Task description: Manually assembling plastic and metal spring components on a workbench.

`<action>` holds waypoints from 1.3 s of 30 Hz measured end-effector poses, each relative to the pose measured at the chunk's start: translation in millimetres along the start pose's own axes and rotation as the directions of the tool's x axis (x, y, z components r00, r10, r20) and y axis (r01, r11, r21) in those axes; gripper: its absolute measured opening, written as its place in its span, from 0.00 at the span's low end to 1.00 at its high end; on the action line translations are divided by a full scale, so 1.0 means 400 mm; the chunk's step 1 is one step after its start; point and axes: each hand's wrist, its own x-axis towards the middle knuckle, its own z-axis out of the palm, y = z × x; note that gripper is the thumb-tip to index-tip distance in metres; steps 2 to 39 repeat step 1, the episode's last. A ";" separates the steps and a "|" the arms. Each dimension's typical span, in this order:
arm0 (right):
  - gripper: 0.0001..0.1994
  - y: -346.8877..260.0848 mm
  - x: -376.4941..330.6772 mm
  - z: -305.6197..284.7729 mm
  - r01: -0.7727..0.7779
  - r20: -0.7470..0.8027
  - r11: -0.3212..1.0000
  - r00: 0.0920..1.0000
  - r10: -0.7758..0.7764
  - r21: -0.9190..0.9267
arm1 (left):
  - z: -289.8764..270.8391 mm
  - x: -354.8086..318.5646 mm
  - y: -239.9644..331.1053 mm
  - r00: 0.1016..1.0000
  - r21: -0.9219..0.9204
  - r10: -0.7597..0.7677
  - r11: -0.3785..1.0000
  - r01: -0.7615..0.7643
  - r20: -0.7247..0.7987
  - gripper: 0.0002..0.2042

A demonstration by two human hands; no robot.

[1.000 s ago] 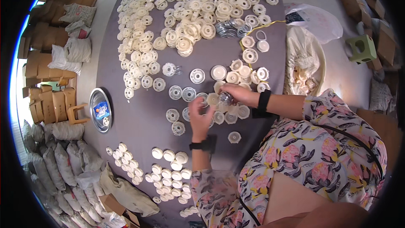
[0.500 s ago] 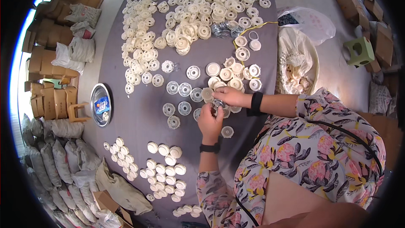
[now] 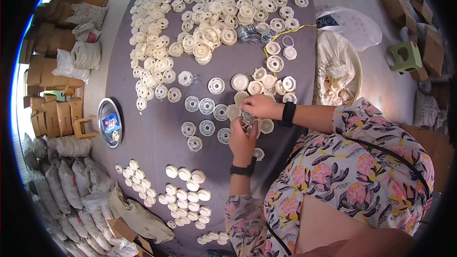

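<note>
Both hands meet over the counter [image 3: 157, 138]: left hand [image 3: 243, 135] and right hand [image 3: 259, 107] pinch one small metal ring [image 3: 247, 117], its shape mostly hidden by fingers; white discs [image 3: 207, 106] lie just left of the grip.

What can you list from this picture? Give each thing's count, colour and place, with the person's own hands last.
Small part: one, clear-grey, between both hands.
Round plastic discs: many, cream, heaped at the far end.
Clear discs: several, left of the hands.
Stacked caps: many, white, near edge.
Mat: one, grey.
Metal dish: one, silver, left of the mat.
Sacks: many, pale, lower left.
Stool: one, green, upper right.
Left hand: on the part.
Right hand: on the part.
</note>
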 end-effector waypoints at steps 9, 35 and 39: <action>0.18 0.000 0.002 0.003 -0.003 0.007 1.000 1.000 0.003 0.000 | 0.001 0.007 -0.021 1.000 0.038 0.004 0.999 -0.005 0.023 0.24; 0.18 0.000 0.002 0.003 -0.003 0.007 1.000 1.000 0.003 0.000 | 0.001 0.007 -0.021 1.000 0.038 0.004 0.999 -0.005 0.023 0.24; 0.18 0.000 0.002 0.003 -0.003 0.007 1.000 1.000 0.003 0.000 | 0.001 0.007 -0.021 1.000 0.038 0.004 0.999 -0.005 0.023 0.24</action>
